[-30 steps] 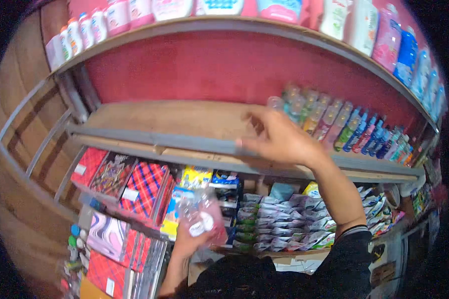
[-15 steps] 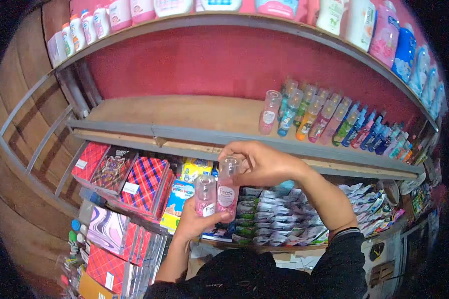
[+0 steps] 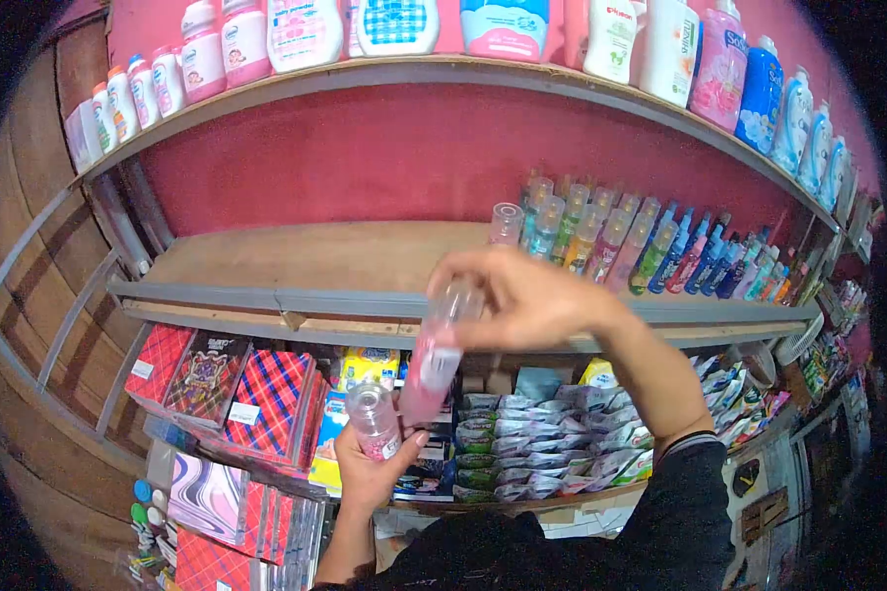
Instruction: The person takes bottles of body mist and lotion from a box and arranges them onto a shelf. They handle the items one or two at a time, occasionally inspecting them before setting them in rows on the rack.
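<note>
My left hand (image 3: 370, 475) is wrapped around a clear-capped pink body mist bottle (image 3: 374, 422), held in front of the lower shelf. Just above and to its right, my right hand (image 3: 527, 300) grips a second pink body mist bottle (image 3: 432, 366) near its clear cap. That bottle tilts, its base close to my left thumb, and is a little blurred by motion. Behind my right hand, a similar pink bottle (image 3: 506, 225) stands on the wooden shelf (image 3: 315, 258) at the left end of the spray bottle rows, partly hidden by the hand.
Several coloured spray bottles (image 3: 650, 258) fill the shelf's right side. Lotion and powder bottles (image 3: 306, 37) line the upper shelf. Below are plaid notebooks (image 3: 271, 404), a yellow and blue package (image 3: 328, 438) and rows of sachets (image 3: 552, 443). A metal frame (image 3: 15, 345) stands at the left.
My right hand has lifted its bottle slightly away from the left one and tilted it. My left hand has lowered a little with its bottle. The view has shifted upward.
</note>
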